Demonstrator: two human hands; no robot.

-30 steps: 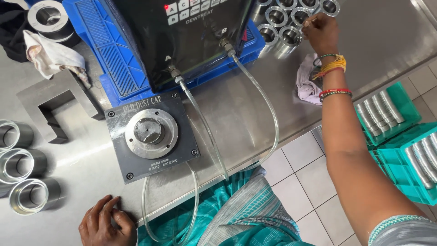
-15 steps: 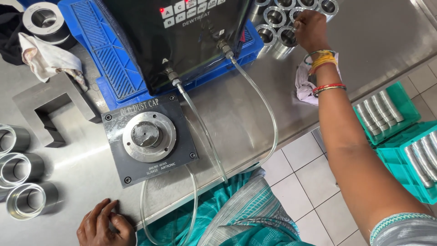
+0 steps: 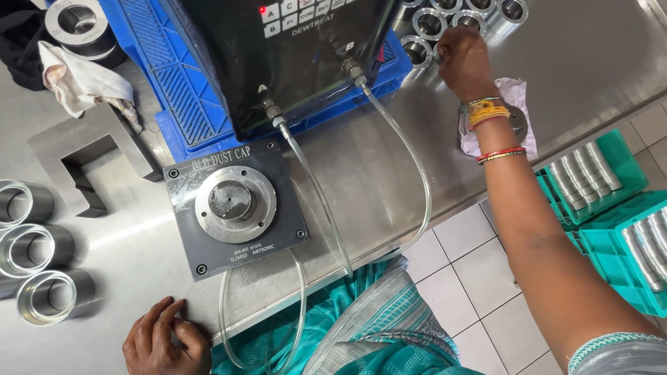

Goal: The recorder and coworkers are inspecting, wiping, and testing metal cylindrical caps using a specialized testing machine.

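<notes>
The right hand (image 3: 464, 61) reaches to about one o'clock, its fingers curled in among a cluster of short steel rings (image 3: 429, 24); the knuckles hide the fingertips, so I cannot tell whether it grips a ring or only touches one. The top edge of the view crops that cluster. Under the wrist lies a pale cloth (image 3: 517, 104), half covered by the arm. The left hand (image 3: 165, 340) rests at seven o'clock on the steel table (image 3: 389, 173), fingers loosely bent, holding nothing, partly cut off by the lower edge. The round gauge fixture (image 3: 235, 203) sits at nine o'clock from centre, well apart from both hands.
</notes>
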